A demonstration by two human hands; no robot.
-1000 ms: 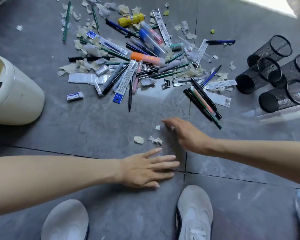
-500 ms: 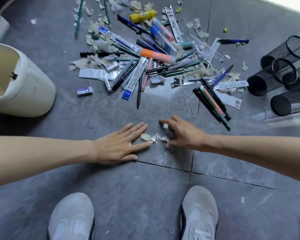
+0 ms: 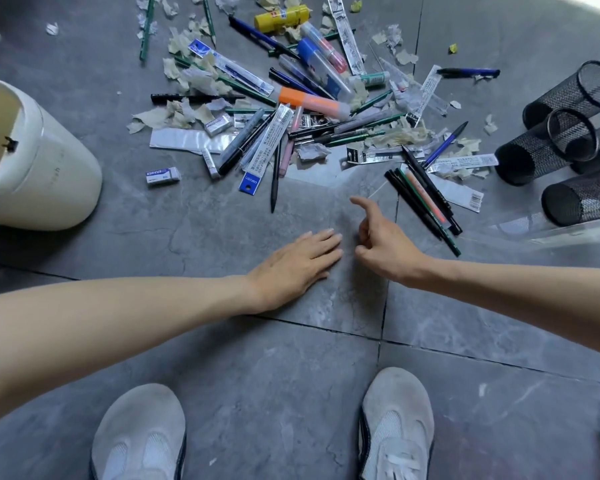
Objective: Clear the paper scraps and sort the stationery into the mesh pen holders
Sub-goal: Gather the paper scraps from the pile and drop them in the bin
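My left hand [image 3: 298,263] lies flat on the grey floor tiles, palm down, fingers straight. Just to its right, my right hand [image 3: 387,245] is raised a little, index finger pointing forward and the other fingers curled under; whether it holds anything is hidden. No loose scraps show between the hands. Beyond them sprawls a pile of pens, pencils and markers [image 3: 291,126] mixed with torn paper scraps [image 3: 174,116]. Several black mesh pen holders [image 3: 548,143] lie on their sides at the right.
A cream bin [image 3: 49,174] lies on its side at the left, mouth facing left. A white eraser [image 3: 163,175] sits apart from the pile. A bundle of dark pens [image 3: 426,202] lies near my right hand. My two grey shoes [image 3: 395,427] are at the bottom.
My left hand slid forward and right over the spot where the small scraps lay. My right hand lifted and curled its fingers, index out. The scraps between the hands are no longer visible.
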